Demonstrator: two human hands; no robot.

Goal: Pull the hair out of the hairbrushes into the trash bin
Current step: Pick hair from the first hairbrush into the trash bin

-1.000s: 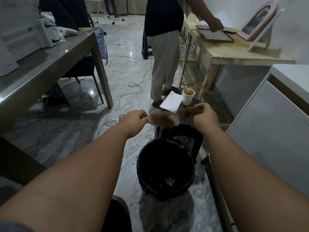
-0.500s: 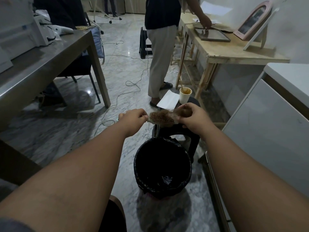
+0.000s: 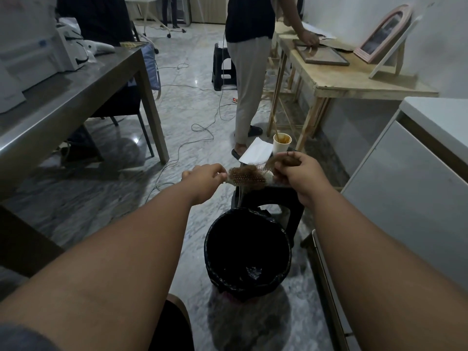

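Since before, our right hand has peeled hair toward 2 o'clock, pinching it; left hand grips brush above bin.

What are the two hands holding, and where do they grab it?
The left hand holds the hairbrush by its handle end. The right hand pinches a clump of hair at the brush's far end.
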